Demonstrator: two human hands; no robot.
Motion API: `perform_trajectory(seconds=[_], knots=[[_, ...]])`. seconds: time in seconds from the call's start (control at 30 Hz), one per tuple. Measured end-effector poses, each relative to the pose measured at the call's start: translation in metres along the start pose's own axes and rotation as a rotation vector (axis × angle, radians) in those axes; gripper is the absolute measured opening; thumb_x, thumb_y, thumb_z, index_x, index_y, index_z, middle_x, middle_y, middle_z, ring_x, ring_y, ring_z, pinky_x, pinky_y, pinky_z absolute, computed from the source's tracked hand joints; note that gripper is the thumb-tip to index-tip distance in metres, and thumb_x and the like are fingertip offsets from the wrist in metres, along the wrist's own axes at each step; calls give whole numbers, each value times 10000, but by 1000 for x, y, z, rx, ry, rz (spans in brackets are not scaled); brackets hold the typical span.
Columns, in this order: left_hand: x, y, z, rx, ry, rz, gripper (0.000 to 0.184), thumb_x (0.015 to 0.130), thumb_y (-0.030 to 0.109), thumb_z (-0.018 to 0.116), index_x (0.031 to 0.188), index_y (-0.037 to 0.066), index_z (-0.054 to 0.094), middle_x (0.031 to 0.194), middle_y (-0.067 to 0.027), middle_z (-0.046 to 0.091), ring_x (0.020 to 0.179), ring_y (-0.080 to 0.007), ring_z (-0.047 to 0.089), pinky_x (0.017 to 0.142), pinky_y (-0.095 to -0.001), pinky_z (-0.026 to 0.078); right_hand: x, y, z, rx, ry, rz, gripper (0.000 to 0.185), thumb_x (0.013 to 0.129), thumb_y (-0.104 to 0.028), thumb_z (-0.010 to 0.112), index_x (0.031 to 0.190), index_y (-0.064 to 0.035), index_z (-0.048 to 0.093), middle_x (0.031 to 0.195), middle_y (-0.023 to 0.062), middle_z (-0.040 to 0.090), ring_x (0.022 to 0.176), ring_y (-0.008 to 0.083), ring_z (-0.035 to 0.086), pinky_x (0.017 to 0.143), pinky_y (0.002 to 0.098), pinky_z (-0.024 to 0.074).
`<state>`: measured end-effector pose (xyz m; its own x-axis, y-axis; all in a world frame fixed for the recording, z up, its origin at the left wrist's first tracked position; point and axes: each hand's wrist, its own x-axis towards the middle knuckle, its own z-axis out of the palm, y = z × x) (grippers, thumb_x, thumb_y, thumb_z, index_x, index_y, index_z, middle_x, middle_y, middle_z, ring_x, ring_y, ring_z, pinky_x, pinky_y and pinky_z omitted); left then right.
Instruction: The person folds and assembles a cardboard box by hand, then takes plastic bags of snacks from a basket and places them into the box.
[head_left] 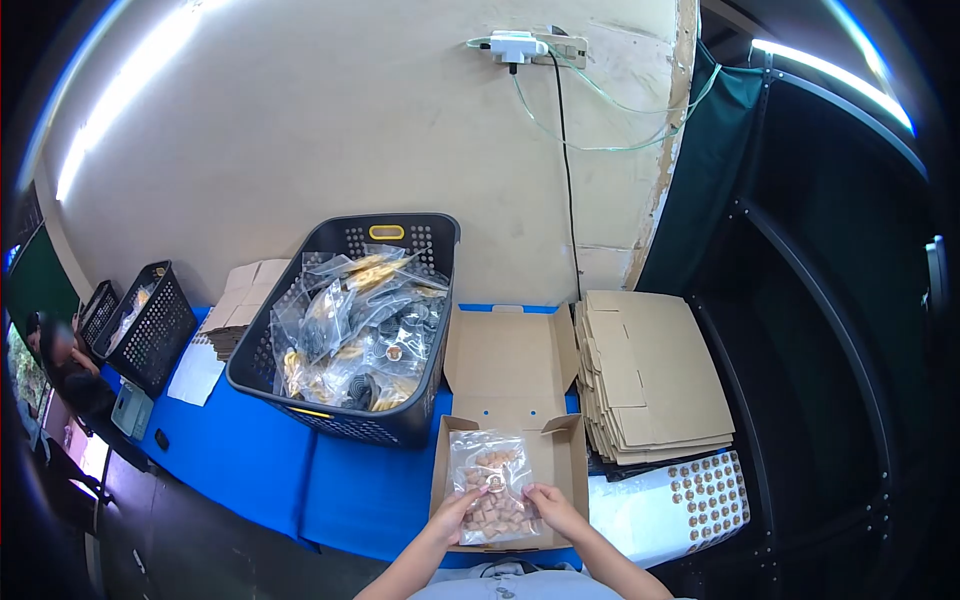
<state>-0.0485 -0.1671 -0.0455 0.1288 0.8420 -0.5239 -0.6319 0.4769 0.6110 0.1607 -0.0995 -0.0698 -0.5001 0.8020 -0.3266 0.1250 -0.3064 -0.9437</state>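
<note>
Plastic bag of little tan lumps — left hand pinches one side; right hand pinches other — thumbs on top; bag over open cardboard box.

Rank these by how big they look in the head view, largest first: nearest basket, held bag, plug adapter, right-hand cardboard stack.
1. Nearest basket
2. Right-hand cardboard stack
3. Held bag
4. Plug adapter
That is apparent size only; differing distances from the camera leave real sizes unsure.
</note>
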Motion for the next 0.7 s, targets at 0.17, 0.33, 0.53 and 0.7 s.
perform_trajectory(seconds=[0.17,0.33,0.53,0.7], knots=[[7,-10,-1,170,44,141,340,842,211,709,1080,4,584,933,-82,658,815,-158,650,683,-304,544,-2,-25,-10,226,-68,-7,254,927,-191,587,1104,-13,552,977,58,636,896,145,625,844,297,506],[1,-8,23,296,61,222,316,832,200,725,1043,-2,604,857,-55,664,728,-107,629,600,-243,500,-8,-45,11,242,-25,-89,339,874,-143,661,1153,5,537,1000,65,639,871,128,618,802,277,503],[9,-20,22,258,42,289,288,864,206,687,1031,-14,606,830,-41,662,675,-77,609,576,-211,480,-6,-41,13,207,7,-58,289,864,-132,673,1104,2,586,989,42,639,859,101,593,776,254,480],[25,-29,-10,360,95,281,254,903,211,634,1033,-6,607,895,-52,657,790,-101,635,680,-235,517,0,-35,10,333,10,9,241,868,-140,670,1059,-5,612,985,30,639,870,96,581,762,245,463]])
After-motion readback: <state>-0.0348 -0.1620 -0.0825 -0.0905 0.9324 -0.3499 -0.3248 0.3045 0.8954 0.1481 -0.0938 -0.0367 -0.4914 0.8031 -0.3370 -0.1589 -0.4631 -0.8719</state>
